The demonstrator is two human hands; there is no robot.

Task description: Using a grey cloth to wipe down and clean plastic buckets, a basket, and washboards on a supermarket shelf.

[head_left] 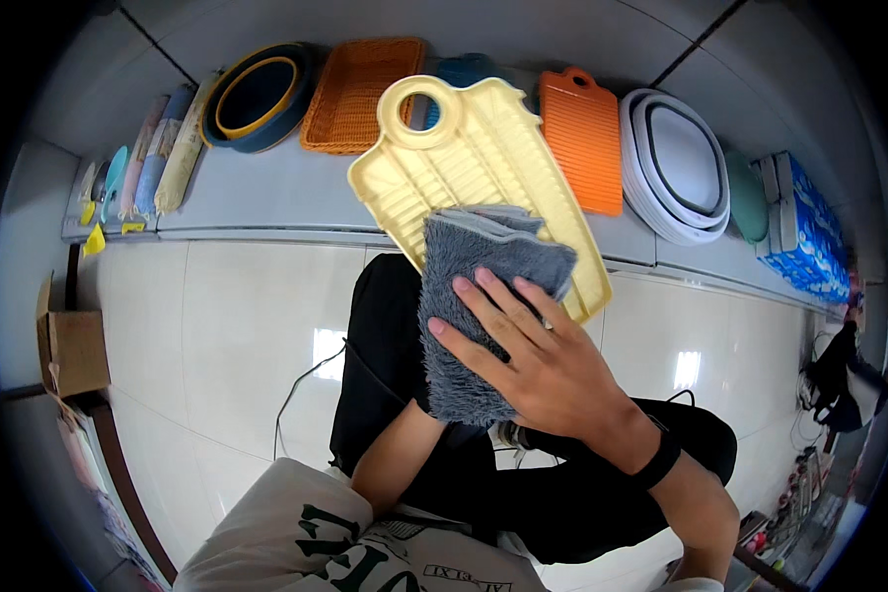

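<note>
A pale yellow plastic washboard (483, 128), ridged and with a round ring at its top left corner, is tilted above my lap. A folded dark grey plush cloth (464, 365) covers its lower part. My right hand (533, 365) lies on the cloth from above, its fingers stretched and spread. The left forearm rises from below and disappears under the cloth. That hand and its fingers are hidden, so its grip cannot be made out.
Along the grey ledge stand rolled fabrics (168, 143), dark blue basins (257, 99), a brown woven basket (360, 89), an orange ridged board (580, 148), white-grey collapsible basins (676, 163) and blue packages (807, 232). A cardboard box (77, 350) sits at left; a thin black cable (291, 393) crosses the floor.
</note>
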